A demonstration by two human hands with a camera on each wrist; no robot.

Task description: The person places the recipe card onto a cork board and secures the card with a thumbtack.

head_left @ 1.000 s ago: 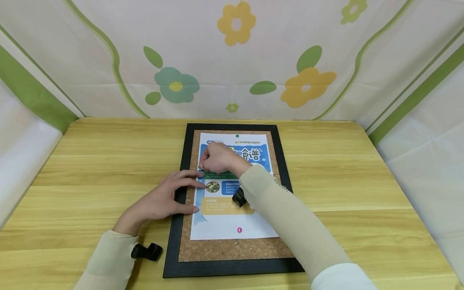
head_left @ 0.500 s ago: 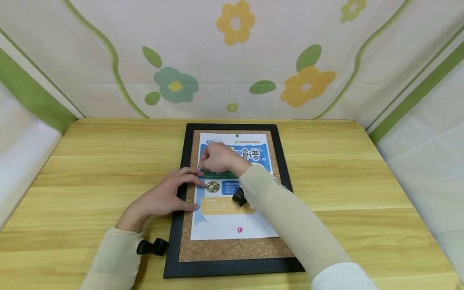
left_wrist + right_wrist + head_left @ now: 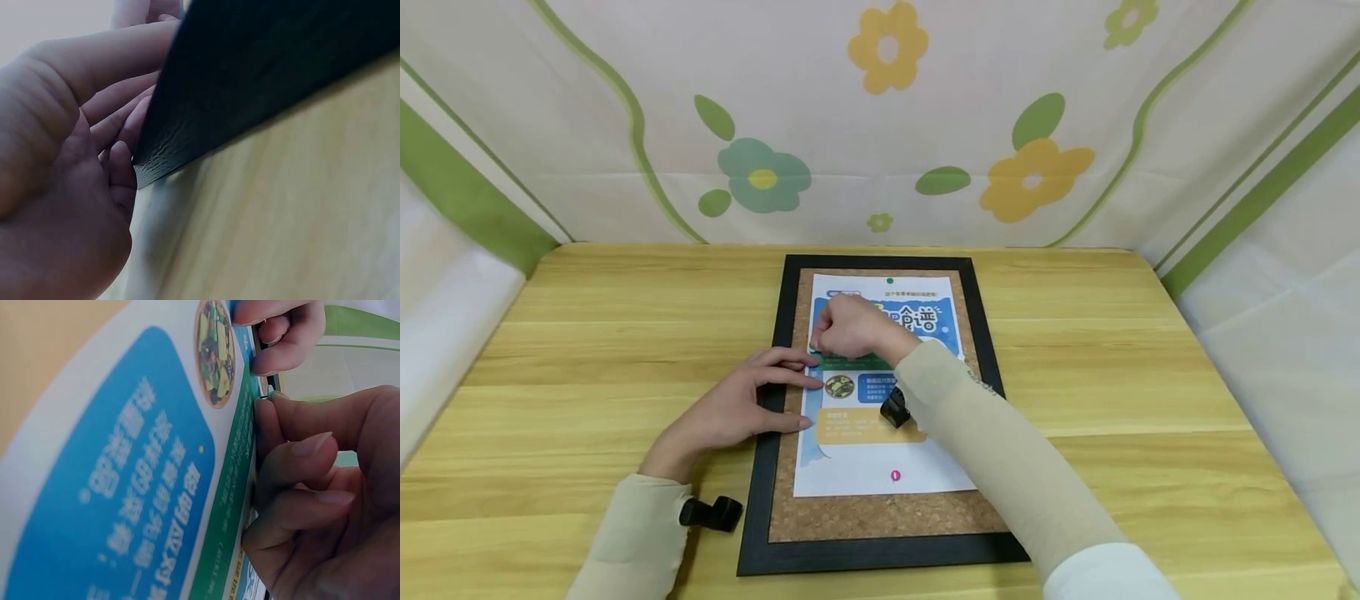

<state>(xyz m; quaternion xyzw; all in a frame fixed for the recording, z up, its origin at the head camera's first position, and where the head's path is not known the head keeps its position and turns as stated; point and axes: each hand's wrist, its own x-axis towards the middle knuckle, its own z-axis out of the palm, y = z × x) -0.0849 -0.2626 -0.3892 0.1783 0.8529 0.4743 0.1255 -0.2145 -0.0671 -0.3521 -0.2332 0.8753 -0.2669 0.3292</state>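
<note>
A printed poster (image 3: 880, 467) lies on a cork board (image 3: 850, 521) with a black frame (image 3: 880, 552). At the poster's left edge my right hand (image 3: 852, 325) pinches a small push pin (image 3: 270, 393) with a pale teal head between thumb and forefinger, its tip at the paper. My left hand (image 3: 737, 408) reaches over the frame's left side. Its thumb and extended fingers rest near that same edge, just below the right hand. A green push pin (image 3: 890, 281) marks the top middle of the sheet, and a pink push pin (image 3: 895, 476) the bottom middle.
The board lies on a wooden table (image 3: 1112, 350). Behind it hangs a white curtain (image 3: 850, 125) printed with flowers. Black wrist cameras sit on both sleeves, the left camera (image 3: 711, 513) beside the frame. My right forearm (image 3: 1000, 450) crosses the board's lower right.
My left hand and forearm have shifted slightly toward the board. The right hand stays in the same spot at the poster's left edge.
</note>
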